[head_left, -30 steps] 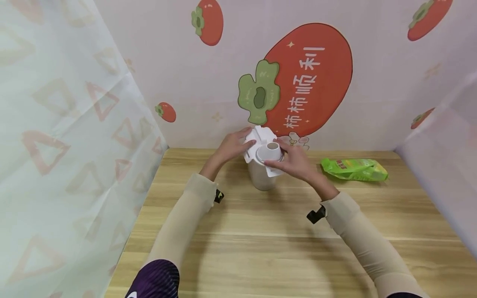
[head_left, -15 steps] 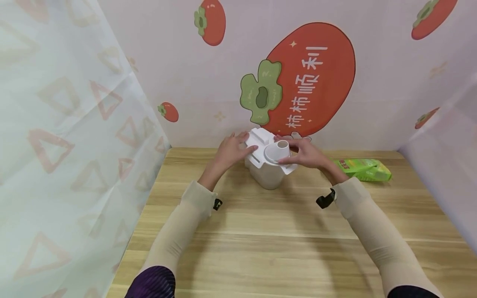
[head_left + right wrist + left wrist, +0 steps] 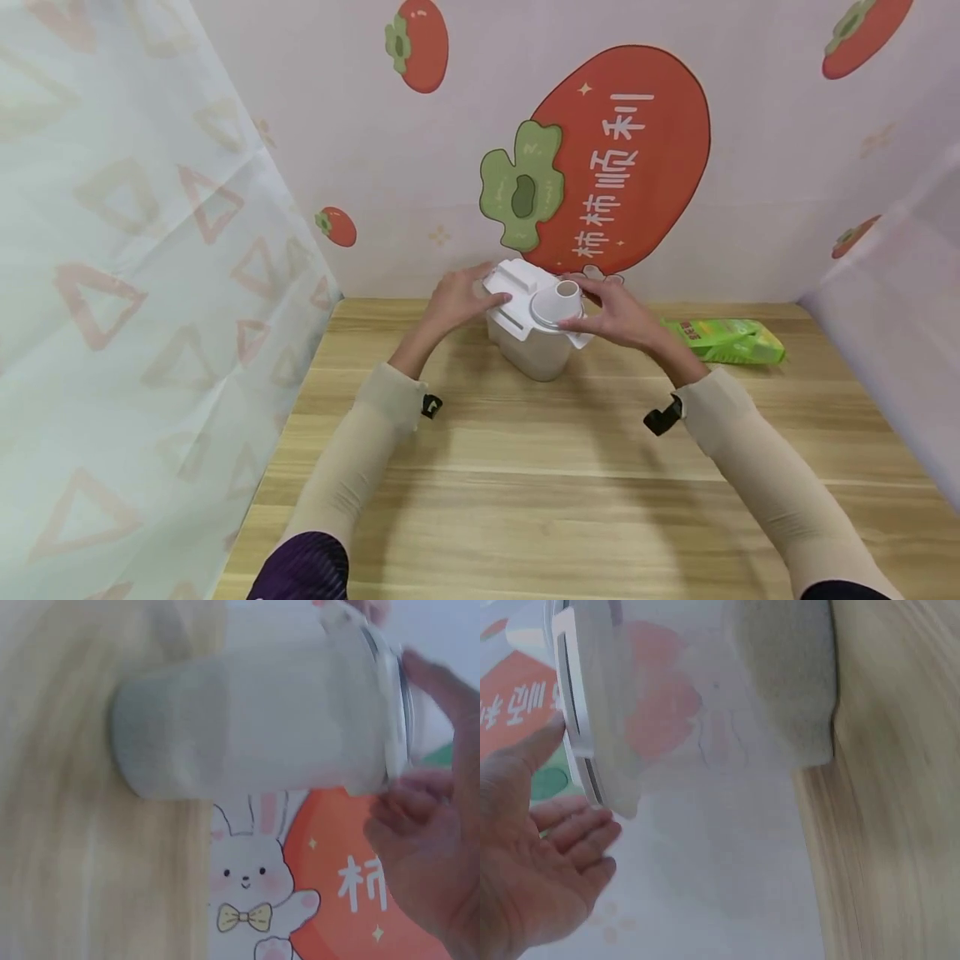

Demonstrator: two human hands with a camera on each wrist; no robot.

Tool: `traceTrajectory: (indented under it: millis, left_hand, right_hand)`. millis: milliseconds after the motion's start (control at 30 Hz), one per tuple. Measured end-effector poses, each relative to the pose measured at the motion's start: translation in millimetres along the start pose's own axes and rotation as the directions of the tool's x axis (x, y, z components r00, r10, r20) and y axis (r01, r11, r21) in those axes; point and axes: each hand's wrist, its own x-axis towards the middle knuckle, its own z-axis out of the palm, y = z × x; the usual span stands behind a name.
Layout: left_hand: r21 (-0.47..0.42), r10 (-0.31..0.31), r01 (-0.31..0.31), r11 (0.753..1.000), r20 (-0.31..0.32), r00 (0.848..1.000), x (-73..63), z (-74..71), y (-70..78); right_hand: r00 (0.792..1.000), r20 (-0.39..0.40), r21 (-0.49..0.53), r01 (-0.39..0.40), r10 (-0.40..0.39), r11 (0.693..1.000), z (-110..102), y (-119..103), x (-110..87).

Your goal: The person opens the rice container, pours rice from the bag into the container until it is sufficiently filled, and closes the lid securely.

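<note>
A translucent storage canister (image 3: 536, 357) stands on the wooden table near the back wall, pale grainy contents (image 3: 787, 675) filling its lower part. On its mouth lies a white lid (image 3: 517, 312) with a slot and a round spout cap (image 3: 553, 308). My left hand (image 3: 455, 298) is at the lid's left corner. Its thumb touches the lid, while the other fingers lie loosely bent beside the rim in the left wrist view. My right hand (image 3: 621, 315) grips the cap's round base, thumb in front and fingers behind. The lid hides the canister's mouth.
To the right of the canister lies a crumpled bright green packet (image 3: 731, 342), partly behind my right wrist. A persimmon-print sheet (image 3: 420, 175) closes off the back, and another patterned sheet (image 3: 150, 333) the left side. The table (image 3: 510, 492) stretches toward me.
The lid, earlier askew over the canister, now sits squarely along it. The canister has turned so its long side shows. Both hands moved with them; the left fingers have spread slightly off the corner.
</note>
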Motion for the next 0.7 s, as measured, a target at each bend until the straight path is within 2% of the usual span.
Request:
traceTrajectory:
  millis: [167, 267, 367, 433, 533, 700]
  left_hand:
    - [-0.115, 0.101, -0.090, 0.989, 0.091, 0.991, 11.8, -7.0, -9.1]
    - [-0.148, 0.121, -0.100, 0.984, 0.137, 0.983, 18.9, -8.5, -10.9]
    - [-0.190, 0.104, -0.073, 0.979, 0.163, 0.981, 26.4, -7.5, -11.1]
    - [-0.227, 0.096, -0.057, 0.972, 0.164, 0.982, 31.7, -5.3, -11.4]
    - [-0.279, 0.111, -0.067, 0.958, 0.145, 0.983, 38.4, -0.7, -11.0]
    - [-0.323, 0.150, -0.120, 0.939, 0.071, 0.986, 40.9, 3.7, -10.0]
  right_hand:
    - [0.991, -0.130, -0.096, -0.056, 0.043, 0.994, 17, -9, -13.1]
    - [0.978, -0.200, -0.117, -0.091, 0.066, 0.989, 29, -13, -18.2]
    - [0.961, -0.268, -0.140, -0.111, 0.070, 0.984, 40, -18, -21.2]
    - [0.951, -0.304, -0.147, -0.106, 0.057, 0.983, 46, -20, -20.7]
    - [0.940, -0.339, -0.137, -0.093, 0.041, 0.986, 51, -21, -18.6]
    - [0.940, -0.334, -0.105, -0.112, 0.071, 0.988, 49, -21, -16.9]
